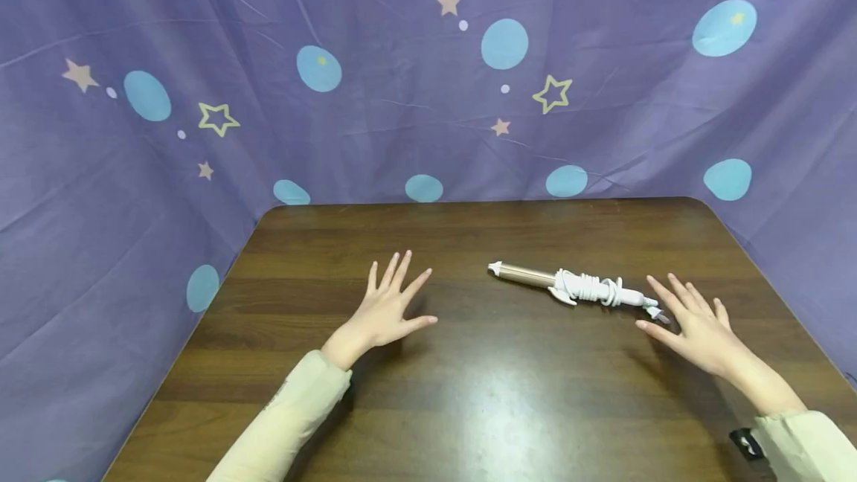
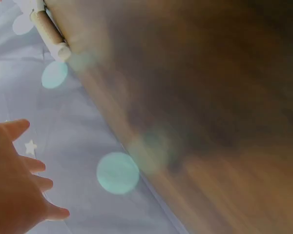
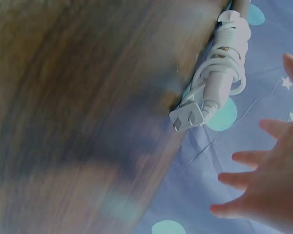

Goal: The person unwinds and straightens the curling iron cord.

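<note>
A curling iron (image 1: 589, 288) with a gold barrel and white handle lies on the brown wooden table (image 1: 469, 407), right of its middle. Its white cord is wound around the handle, and the plug (image 3: 186, 117) shows at the handle's end in the right wrist view. My left hand (image 1: 384, 315) is spread over the table, left of the iron and apart from it, holding nothing. Close to the plug end, my right hand (image 1: 703, 333) is also spread with straight fingers and holds nothing. In the left wrist view the barrel (image 2: 50, 30) appears at the top left.
A purple curtain (image 1: 402, 95) with blue dots and stars hangs behind and beside the table. Near the right sleeve (image 1: 803, 437) a small black object (image 1: 746, 443) is partly visible.
</note>
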